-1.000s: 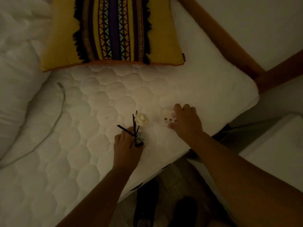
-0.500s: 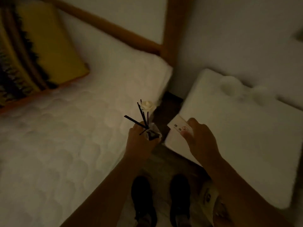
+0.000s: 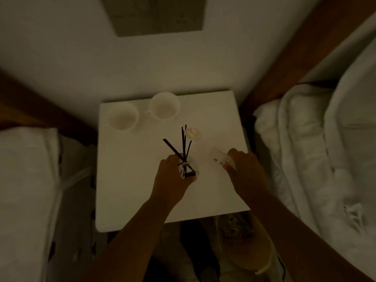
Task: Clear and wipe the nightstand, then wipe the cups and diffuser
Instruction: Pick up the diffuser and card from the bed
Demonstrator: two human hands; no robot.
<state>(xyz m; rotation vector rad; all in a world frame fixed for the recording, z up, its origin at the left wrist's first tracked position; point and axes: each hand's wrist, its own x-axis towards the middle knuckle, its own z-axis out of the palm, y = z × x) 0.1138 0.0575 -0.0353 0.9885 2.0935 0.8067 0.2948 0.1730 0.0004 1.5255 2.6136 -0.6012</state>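
The room is dim. A white square nightstand (image 3: 132, 190) fills the middle of the head view. Two white cups (image 3: 124, 117) (image 3: 163, 105) stand side by side at its back edge. My left hand (image 3: 173, 180) grips a small glass reed diffuser (image 3: 188, 157) with black sticks and a white flower, held over the middle of the top. My right hand (image 3: 244, 169) holds a small white card-like remote (image 3: 220, 159) with printed marks over the right side of the nightstand.
White bedding (image 3: 24, 180) lies to the left and a rumpled white duvet (image 3: 315, 159) to the right, each with a wooden bed frame (image 3: 305, 47) behind. A round bin (image 3: 244, 245) and my dark shoes sit on the floor below the nightstand's front edge.
I have turned from the bed to the nightstand. Both hands have carried the diffuser and the white remote from the mattress to above the nightstand top.
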